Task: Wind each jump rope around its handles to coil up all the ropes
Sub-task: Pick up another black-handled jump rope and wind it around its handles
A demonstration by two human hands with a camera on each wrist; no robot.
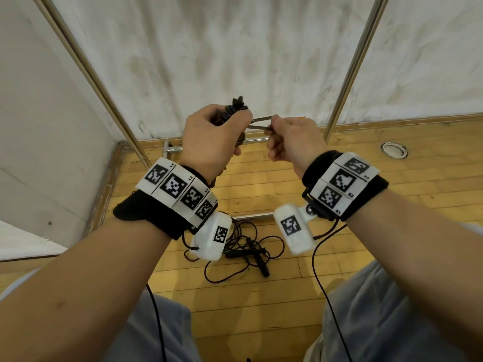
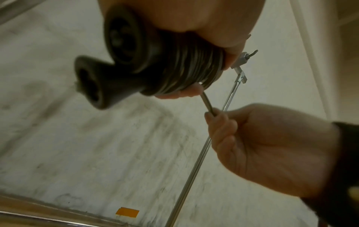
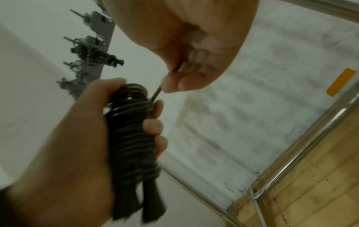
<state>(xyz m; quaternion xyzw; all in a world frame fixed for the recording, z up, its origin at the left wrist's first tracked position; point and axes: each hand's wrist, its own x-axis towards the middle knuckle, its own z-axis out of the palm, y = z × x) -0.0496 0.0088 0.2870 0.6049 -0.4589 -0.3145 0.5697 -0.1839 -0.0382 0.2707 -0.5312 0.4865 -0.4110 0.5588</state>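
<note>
My left hand (image 1: 214,138) grips a pair of black jump-rope handles (image 2: 108,72) held side by side, with the black rope wound in tight coils (image 3: 132,135) around them. My right hand (image 1: 290,137) pinches a short loop of the rope (image 1: 258,123) that stretches taut from the coils, just right of the left hand. In the right wrist view the strand (image 3: 156,95) runs from the top of the coils into my pinched fingertips (image 3: 174,86). A second black jump rope (image 1: 251,252) lies uncoiled and tangled on the wooden floor below my wrists.
A metal frame with slanted poles (image 1: 350,69) stands ahead, backed by a white cloth (image 1: 222,56). A rack with metal spring clips (image 3: 87,50) hangs at the left in the right wrist view. An orange tape mark (image 2: 127,212) sits on the cloth. A round floor fitting (image 1: 394,150) is at the right.
</note>
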